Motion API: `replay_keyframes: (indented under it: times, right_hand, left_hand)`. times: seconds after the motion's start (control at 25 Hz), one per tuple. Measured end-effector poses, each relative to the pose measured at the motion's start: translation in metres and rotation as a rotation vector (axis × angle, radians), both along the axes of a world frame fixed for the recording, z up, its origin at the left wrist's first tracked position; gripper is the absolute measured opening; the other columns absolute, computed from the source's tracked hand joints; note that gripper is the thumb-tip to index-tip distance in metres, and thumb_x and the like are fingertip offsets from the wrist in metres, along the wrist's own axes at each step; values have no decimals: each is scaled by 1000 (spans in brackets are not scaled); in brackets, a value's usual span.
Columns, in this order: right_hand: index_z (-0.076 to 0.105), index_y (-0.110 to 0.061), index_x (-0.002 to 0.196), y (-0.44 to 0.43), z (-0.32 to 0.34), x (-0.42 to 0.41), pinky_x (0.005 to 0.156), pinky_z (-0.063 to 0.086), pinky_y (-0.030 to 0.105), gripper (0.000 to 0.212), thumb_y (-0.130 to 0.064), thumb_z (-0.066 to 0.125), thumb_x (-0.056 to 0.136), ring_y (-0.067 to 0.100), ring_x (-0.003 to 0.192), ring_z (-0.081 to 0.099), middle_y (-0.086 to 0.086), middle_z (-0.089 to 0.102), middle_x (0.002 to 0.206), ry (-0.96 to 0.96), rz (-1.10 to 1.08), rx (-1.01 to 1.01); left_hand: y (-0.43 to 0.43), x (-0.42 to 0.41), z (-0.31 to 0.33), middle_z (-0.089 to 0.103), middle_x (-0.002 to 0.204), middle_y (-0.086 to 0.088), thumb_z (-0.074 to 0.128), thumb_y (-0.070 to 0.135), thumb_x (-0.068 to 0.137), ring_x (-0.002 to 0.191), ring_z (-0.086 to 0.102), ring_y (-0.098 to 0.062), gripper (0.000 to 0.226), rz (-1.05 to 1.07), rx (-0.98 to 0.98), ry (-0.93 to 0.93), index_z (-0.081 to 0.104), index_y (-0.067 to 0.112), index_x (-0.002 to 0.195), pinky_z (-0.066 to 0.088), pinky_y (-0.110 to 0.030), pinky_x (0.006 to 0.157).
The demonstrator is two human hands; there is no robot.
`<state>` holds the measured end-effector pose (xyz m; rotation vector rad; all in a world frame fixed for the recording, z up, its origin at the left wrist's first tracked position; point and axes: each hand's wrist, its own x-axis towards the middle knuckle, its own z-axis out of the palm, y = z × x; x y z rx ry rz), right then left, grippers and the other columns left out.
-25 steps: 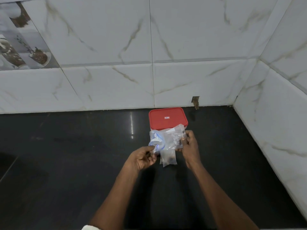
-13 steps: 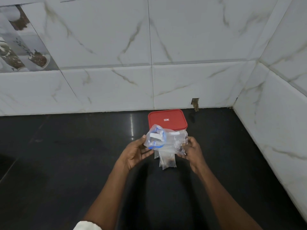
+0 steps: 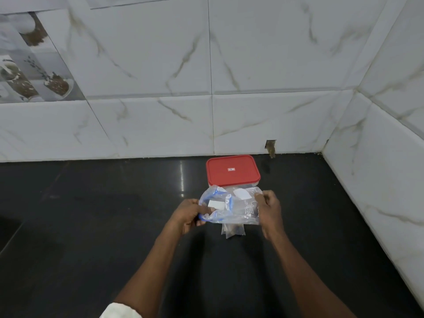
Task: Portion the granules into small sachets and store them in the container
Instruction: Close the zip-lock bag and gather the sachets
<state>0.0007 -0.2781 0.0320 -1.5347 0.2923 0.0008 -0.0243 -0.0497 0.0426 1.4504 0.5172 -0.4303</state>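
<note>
Above the dark worktop [image 3: 91, 226], the left hand [image 3: 187, 215] and right hand [image 3: 268, 211] each grasp one end of a clear plastic bag [image 3: 231, 206] with blue trim. A small sachet [image 3: 232, 230], apparently holding dark granules, hangs just beneath it. The container [image 3: 232, 172], red lid on, stands behind near the tiled wall [image 3: 252, 65].

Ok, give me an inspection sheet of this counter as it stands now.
Surface: counter, black and glossy.
Job's things: container, red lid on, by the wall tiles; clear plastic bag with blue zip, held in front of it; small sachet of dark granules below the bag.
Clutter: nothing seen.
Grippers: left hand and right hand each grip one end of the plastic bag.
Cables: nothing seen.
Surroundings: marble-look wall tiles, a chipped gap at the base.
</note>
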Motion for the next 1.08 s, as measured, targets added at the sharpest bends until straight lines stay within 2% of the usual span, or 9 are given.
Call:
replay_keyframes:
  times: [0.12,0.24,0.36,0.48,0.56,0.68,0.76,0.96,1.08]
  right_hand:
    - [51,-11,103,-2,-1,-2,47,46,22,6,-13,55,99,3,53,53,2,62,77,-151,21,-61]
    - [55,-21,114,-11,-6,5,71,58,35,19,-9,53,99,15,85,70,1,74,102,-152,135,-63]
    - [58,-18,116,-11,-7,9,82,60,44,20,-9,53,99,22,97,71,0,73,107,-112,234,-121]
    - [60,-23,111,-5,-6,7,79,60,42,23,-6,52,98,18,93,72,-3,73,105,-107,241,-157]
    - [61,-27,105,-5,-6,9,73,60,40,23,-7,52,98,18,89,73,-3,74,102,-70,203,-155]
    - [66,-21,100,-9,-9,16,58,52,35,20,-6,53,97,23,72,65,7,75,96,26,147,-117]
    - [69,-12,100,-12,-11,19,59,48,35,20,-3,52,97,26,71,59,17,74,95,89,118,-63]
    - [69,-2,96,-13,-15,18,70,49,41,18,1,52,96,29,74,58,19,71,84,186,95,13]
    - [68,-3,88,-11,-15,16,65,50,37,21,2,50,96,27,73,56,19,67,81,244,83,16]
  left_hand:
    - [3,-6,-5,71,65,-6,76,-4,81,48,62,-11,22,78,-21,-32,66,-3,101,50,-21,45]
    - [11,-11,0,77,94,-9,64,31,98,77,75,-19,26,49,-401,-40,75,8,104,63,-32,69]
    - [16,4,0,76,102,-15,62,45,94,89,74,-24,47,-1,-451,38,74,2,109,59,-40,88]
    - [16,19,9,78,88,-10,94,32,63,76,75,-19,47,-249,-366,132,75,3,95,61,-36,80]
    - [18,24,18,77,84,-8,100,27,52,74,75,-17,48,-428,-288,160,78,6,90,62,-35,78]
    - [23,34,27,77,87,-8,85,12,73,74,74,-15,39,-445,-120,110,74,0,109,63,-32,72]
    - [23,41,30,77,92,-9,72,-1,86,76,74,-15,35,-443,-25,61,68,-4,121,63,-30,71]
    - [21,42,44,77,92,-8,75,-2,84,77,72,-15,31,-602,150,35,72,-3,115,62,-25,69]
    - [11,42,48,78,87,-4,80,-3,77,74,69,-12,24,-492,483,-205,79,2,100,56,-20,64]
